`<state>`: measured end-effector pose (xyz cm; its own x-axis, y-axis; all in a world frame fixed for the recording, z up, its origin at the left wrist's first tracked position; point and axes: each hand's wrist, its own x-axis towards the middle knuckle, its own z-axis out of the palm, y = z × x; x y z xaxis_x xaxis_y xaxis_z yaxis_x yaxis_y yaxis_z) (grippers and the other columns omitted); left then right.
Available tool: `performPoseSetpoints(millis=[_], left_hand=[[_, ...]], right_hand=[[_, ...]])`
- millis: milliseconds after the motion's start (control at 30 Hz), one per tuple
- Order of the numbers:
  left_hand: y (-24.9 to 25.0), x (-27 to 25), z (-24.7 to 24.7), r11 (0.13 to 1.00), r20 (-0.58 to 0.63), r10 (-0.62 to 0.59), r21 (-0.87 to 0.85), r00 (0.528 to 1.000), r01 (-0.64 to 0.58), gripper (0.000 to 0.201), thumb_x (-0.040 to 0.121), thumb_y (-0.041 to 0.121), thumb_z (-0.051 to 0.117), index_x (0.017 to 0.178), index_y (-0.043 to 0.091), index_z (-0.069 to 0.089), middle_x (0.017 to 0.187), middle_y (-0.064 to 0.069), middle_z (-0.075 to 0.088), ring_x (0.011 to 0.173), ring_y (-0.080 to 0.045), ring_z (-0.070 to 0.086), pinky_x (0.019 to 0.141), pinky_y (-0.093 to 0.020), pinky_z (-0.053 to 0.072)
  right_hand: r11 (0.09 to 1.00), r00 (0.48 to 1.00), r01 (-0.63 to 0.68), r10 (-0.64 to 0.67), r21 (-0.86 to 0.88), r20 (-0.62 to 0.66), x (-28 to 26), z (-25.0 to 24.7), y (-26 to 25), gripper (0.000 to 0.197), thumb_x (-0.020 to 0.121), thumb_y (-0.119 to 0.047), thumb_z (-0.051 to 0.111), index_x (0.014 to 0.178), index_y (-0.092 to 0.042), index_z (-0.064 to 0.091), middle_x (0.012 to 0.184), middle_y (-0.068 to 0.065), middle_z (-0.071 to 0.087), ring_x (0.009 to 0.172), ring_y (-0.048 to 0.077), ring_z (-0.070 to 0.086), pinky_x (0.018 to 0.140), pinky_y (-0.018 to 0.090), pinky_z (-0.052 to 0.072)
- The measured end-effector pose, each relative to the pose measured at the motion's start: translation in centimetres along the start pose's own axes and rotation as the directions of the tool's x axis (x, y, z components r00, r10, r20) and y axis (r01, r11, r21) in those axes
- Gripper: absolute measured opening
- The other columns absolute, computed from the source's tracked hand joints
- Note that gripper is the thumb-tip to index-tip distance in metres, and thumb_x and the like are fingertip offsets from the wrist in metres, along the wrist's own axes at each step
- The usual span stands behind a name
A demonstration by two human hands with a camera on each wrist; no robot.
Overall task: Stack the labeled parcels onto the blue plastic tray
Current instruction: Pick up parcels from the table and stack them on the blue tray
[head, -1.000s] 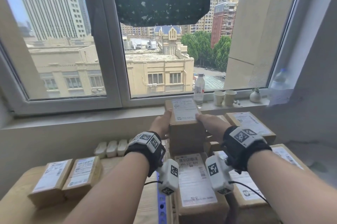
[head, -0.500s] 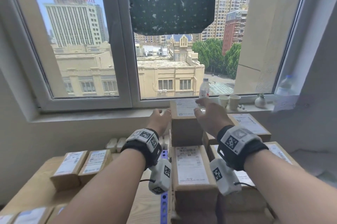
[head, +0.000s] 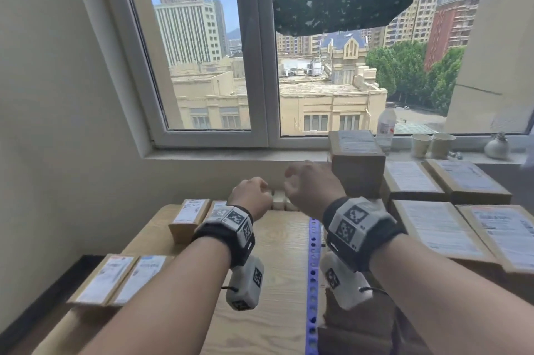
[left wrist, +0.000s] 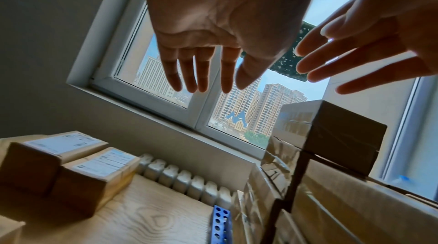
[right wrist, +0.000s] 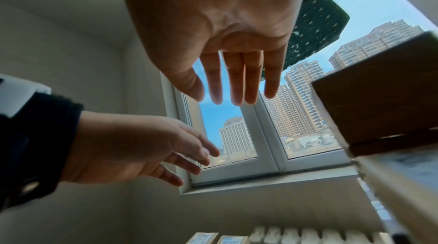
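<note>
Right hand (right wrist: pixel 213 23) and left hand (right wrist: pixel 128 147), fingers extended, empty, beside a stacked parcel (right wrist: pixel 379 109).

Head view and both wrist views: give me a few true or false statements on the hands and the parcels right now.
1. Both hands are empty. True: left hand and right hand hold nothing.
2. The right hand grips the top parcel. False: it hangs clear, left of it.
3. Parcels remain on the wooden table. True: a pair of parcels sits near its left edge.
4. The left hand's fingers are curled into a fist. False: they are extended.
</note>
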<state>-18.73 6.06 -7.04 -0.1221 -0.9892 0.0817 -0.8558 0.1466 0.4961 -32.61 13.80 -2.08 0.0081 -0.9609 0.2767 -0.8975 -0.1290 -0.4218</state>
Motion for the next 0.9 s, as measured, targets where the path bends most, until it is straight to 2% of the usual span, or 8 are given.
performPoseSetpoints(millis=[133,200,333,433,533,600,733,900], left_hand=[[-4.0,0.3,-0.9,0.998,-0.007,-0.053,-0.024,0.999,0.053,0.036,0.09,0.031,0.053,0.124,0.023,0.061,0.131,-0.005,0.06,0.121,-0.024,0.054,0.104,-0.036,0.043],[-6.1,0.9,-1.2,0.997,-0.004,-0.076,-0.025,0.997,0.076,0.037,0.089,0.028,0.051,0.125,0.023,0.061,0.132,-0.004,0.06,0.122,-0.024,0.054,0.105,-0.036,0.042],[-10.6,3.1,-2.2,0.993,0.017,-0.106,-0.04,0.994,0.107,0.04,0.088,0.023,0.049,0.127,0.023,0.059,0.135,-0.004,0.057,0.123,-0.023,0.053,0.105,-0.035,0.042],[-14.1,5.4,-3.3,0.992,0.033,-0.114,-0.059,0.993,0.115,0.038,0.088,0.023,0.049,0.125,0.024,0.059,0.134,-0.003,0.058,0.122,-0.021,0.054,0.104,-0.033,0.042],[-17.5,8.2,-4.3,0.991,0.037,-0.113,-0.072,0.993,0.115,0.037,0.088,0.022,0.048,0.124,0.024,0.061,0.133,-0.003,0.058,0.122,-0.022,0.054,0.105,-0.034,0.042],[-19.7,10.1,-4.8,0.99,0.048,-0.117,-0.071,0.992,0.12,0.037,0.089,0.022,0.048,0.124,0.024,0.06,0.134,-0.003,0.058,0.123,-0.023,0.054,0.105,-0.036,0.042],[-24.2,13.6,-5.3,0.992,0.099,-0.105,-0.064,0.99,0.111,0.036,0.092,0.022,0.048,0.127,0.023,0.058,0.136,-0.004,0.055,0.126,-0.023,0.05,0.106,-0.034,0.041],[-29.3,17.0,-5.3,0.991,0.162,-0.101,-0.076,0.982,0.114,0.037,0.093,0.023,0.046,0.128,0.024,0.057,0.138,-0.005,0.054,0.126,-0.023,0.051,0.106,-0.036,0.042]], right_hand=[[1.0,0.999,0.013,-0.013,0.0,0.048,1.1,3.2,-2.7,0.031,0.092,-0.03,0.05,0.119,-0.021,0.062,0.122,0.001,0.06,0.112,0.02,0.055,0.093,0.034,0.046],[1.0,0.997,0.011,-0.012,0.004,0.075,2.0,5.1,-3.8,0.031,0.091,-0.032,0.049,0.117,-0.023,0.062,0.119,0.001,0.061,0.109,0.02,0.056,0.093,0.038,0.048],[1.0,0.996,-0.003,0.004,-0.008,0.085,4.8,9.2,-6.1,0.03,0.091,-0.033,0.05,0.117,-0.024,0.062,0.119,-0.001,0.062,0.11,0.02,0.056,0.092,0.038,0.049],[0.999,0.994,-0.027,0.03,-0.028,0.109,7.4,12.2,-7.9,0.03,0.091,-0.034,0.05,0.117,-0.026,0.062,0.119,-0.001,0.061,0.11,0.02,0.056,0.09,0.034,0.046],[0.998,0.99,-0.055,0.059,-0.038,0.126,10.2,15.3,-9.7,0.032,0.09,-0.032,0.049,0.119,-0.025,0.062,0.121,0.0,0.062,0.112,0.021,0.056,0.095,0.036,0.046],[0.996,0.988,-0.076,0.082,-0.051,0.135,12.1,17.3,-10.8,0.033,0.091,-0.032,0.049,0.121,-0.025,0.061,0.122,-0.001,0.061,0.114,0.02,0.055,0.094,0.034,0.045],[0.991,0.976,-0.121,0.13,-0.057,0.177,15.6,21.5,-12.6,0.034,0.092,-0.031,0.048,0.123,-0.023,0.06,0.124,0.0,0.059,0.115,0.02,0.053,0.092,0.032,0.043],[0.977,0.951,-0.203,0.214,-0.072,0.223,18.5,26.7,-14.2,0.034,0.095,-0.032,0.047,0.125,-0.023,0.059,0.127,0.0,0.06,0.12,0.019,0.052,0.095,0.033,0.043]])
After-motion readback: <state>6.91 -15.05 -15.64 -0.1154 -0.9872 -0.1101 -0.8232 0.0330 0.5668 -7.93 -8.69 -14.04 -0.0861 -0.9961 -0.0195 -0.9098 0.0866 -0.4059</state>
